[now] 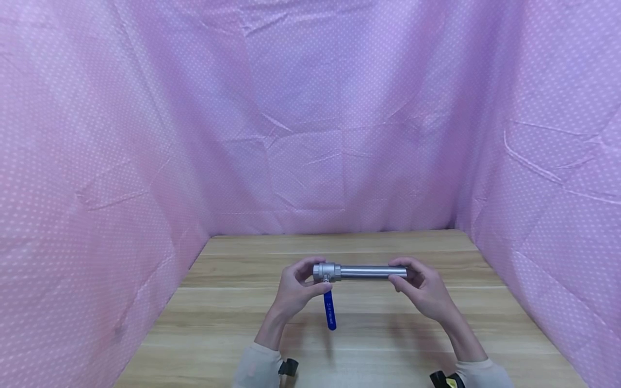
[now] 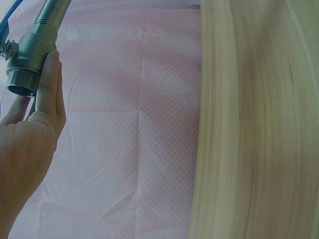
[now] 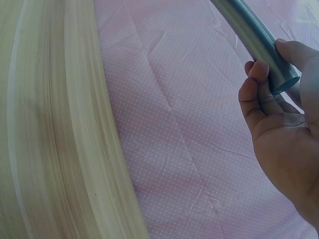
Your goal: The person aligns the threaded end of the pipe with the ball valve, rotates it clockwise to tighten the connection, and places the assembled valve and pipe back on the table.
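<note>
A silver ball valve (image 1: 326, 271) with a blue lever handle (image 1: 330, 311) is joined to a straight metal pipe (image 1: 368, 272). Both hands hold this assembly level above the table. My left hand (image 1: 295, 288) grips the valve body, thumb near the base of the lever, which points toward me. In the left wrist view the open end of the valve (image 2: 22, 82) faces back past the palm. At the other end, my right hand (image 1: 427, 288) pinches the pipe between thumb and fingers. The round open end of the pipe (image 3: 284, 83) shows in the right wrist view.
Beneath the hands lies a wood-grain table (image 1: 233, 312). A pink dotted cloth (image 1: 310, 134) hangs behind it and down both sides. Shadows of the hands and the lever fall on the tabletop.
</note>
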A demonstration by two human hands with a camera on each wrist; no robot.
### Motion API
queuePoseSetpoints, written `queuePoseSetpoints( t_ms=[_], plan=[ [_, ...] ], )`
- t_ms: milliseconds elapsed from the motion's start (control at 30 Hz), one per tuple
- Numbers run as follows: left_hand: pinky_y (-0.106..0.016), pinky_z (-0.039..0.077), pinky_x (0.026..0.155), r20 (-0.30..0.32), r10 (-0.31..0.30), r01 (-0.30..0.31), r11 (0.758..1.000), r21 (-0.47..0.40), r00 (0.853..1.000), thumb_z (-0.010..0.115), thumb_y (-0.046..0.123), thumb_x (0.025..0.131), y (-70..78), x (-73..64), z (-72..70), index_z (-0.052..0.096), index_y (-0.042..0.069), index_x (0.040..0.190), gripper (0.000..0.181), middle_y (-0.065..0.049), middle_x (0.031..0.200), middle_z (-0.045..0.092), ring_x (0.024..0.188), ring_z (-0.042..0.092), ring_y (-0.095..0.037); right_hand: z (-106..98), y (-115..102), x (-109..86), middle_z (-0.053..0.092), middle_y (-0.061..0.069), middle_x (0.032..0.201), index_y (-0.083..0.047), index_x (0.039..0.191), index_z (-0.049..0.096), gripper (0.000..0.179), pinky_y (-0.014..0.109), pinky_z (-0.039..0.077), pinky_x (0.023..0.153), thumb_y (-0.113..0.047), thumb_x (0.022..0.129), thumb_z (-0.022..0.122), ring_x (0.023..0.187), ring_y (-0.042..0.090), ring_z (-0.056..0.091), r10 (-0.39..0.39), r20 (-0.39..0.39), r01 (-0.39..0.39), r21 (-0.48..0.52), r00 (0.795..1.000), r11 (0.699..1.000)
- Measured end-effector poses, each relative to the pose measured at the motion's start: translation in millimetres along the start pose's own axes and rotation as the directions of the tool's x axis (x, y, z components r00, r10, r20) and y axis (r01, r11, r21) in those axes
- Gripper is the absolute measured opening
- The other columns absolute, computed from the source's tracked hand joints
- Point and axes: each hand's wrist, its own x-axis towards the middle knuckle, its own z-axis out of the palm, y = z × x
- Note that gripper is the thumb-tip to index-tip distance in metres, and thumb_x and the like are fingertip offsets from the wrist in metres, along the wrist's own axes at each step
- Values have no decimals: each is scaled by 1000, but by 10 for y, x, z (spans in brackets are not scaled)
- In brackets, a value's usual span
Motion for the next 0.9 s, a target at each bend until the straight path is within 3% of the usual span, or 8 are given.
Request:
queuePoseSetpoints(
  t_ms=[167,400,900],
  plan=[
    [-35,67,111,5,7,-7,1000,-11,1000,91,4,91,7,0,3,71,9,145,58,-21,149,65,132,68,-27,-3,8,0,70,4,83,-3,125,75,27,25,52,51,9,100,76,67,12,65,6,2,-6,-6,1000,1000],
    [-36,68,110,7,10,-10,1000,-10,1000,91,3,90,6,6,4,71,7,144,58,-22,147,65,130,68,-24,-7,-10,8,77,-13,100,6,127,71,35,20,65,65,16,94,78,79,0,74,23,14,-24,74,1000,997],
    [-35,67,111,4,0,0,1000,-15,1000,91,3,90,3,15,-11,71,8,144,58,-22,147,65,130,68,-25,8,-5,12,78,-15,103,6,127,72,35,19,58,60,16,94,78,82,-4,69,24,5,-24,53,1000,998]
  ],
)
